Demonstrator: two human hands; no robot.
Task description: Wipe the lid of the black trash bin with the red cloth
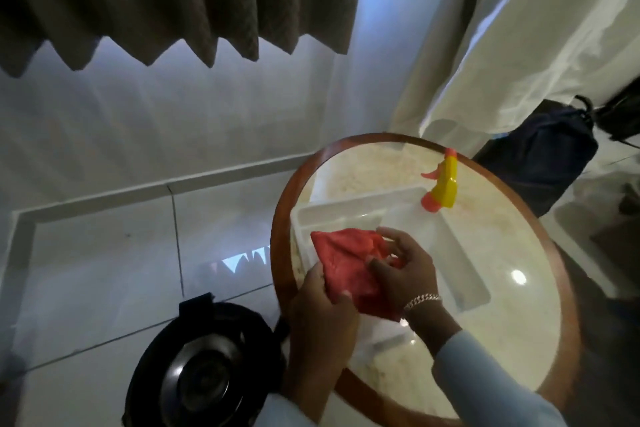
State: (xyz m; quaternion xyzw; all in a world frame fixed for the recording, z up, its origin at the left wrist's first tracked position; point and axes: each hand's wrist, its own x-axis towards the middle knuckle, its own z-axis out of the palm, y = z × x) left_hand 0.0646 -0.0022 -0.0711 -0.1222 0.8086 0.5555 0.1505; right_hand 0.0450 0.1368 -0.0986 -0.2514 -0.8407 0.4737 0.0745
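Note:
The red cloth (343,263) hangs bunched between both hands above the round table. My left hand (322,308) grips its lower left edge, thumb on top. My right hand (401,263), with a silver bracelet at the wrist, pinches its right side. The black trash bin (204,367) stands on the floor at the lower left, beside the table and below my left forearm. Its round lid is glossy with a bright reflection. The bin's lower part runs out of the picture.
The round table (502,253) has a marble top and a wooden rim. A white plastic tray (346,210) lies on it under the cloth. A yellow and orange spray bottle (441,184) stands at the tray's far corner. A dark backpack (540,156) sits behind the table. Curtains hang at the back.

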